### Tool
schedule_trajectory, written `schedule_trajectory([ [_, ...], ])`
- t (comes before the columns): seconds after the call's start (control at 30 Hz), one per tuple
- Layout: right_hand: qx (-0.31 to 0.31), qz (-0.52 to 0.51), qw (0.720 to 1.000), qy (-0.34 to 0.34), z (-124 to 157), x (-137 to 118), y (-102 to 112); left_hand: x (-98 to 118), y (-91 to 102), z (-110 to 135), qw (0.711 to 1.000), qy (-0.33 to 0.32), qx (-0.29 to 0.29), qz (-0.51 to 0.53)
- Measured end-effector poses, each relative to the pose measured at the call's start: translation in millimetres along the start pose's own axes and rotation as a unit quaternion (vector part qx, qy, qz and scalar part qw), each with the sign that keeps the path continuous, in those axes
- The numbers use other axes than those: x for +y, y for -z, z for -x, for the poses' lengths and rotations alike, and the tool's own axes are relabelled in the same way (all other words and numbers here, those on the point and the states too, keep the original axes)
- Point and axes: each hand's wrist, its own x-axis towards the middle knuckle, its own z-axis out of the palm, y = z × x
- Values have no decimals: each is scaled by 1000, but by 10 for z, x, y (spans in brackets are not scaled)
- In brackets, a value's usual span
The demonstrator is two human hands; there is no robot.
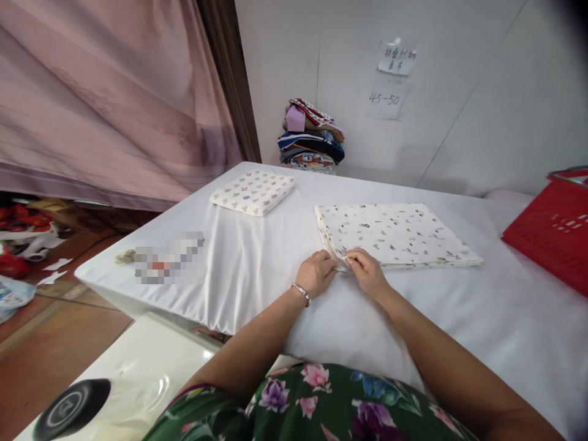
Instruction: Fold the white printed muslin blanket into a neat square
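Head: cloth (390,233) ahead, against hands (318,273)

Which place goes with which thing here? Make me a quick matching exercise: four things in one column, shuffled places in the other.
Things:
1. red basket
2. larger folded cloth
3. fabric stack
4. smaller folded cloth

Places:
A. against the wall, beyond the table
B. left of the other cloth, apart from it
C. at the picture's right edge, partly cut off
D. left hand and right hand at its near left corner

Pairs: 1-C, 2-D, 3-A, 4-B
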Motion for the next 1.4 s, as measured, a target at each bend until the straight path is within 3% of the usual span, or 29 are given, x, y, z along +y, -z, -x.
schedule_trajectory([
  [0.23, -65, 30, 997, 33, -3, -39, 6, -22, 11, -1, 999, -40, 13, -31],
  [0.47, -71, -27, 997, -27, 18, -48, -17, -22, 10, 2, 999, -27, 16, -35],
  [0.7, -53, -68, 994, -74, 21, -63, -21, 19, 7, 14, 994, 105, 21, -6],
  [1.07, -44, -51, 996, -58, 36, -28, -62, 142, -9, -1, 977, 170, 14, 129],
  [1.4, -33, -43, 997, -57, 51, -6, -96, 109, -33, -37, 947, 246, -2, 206],
])
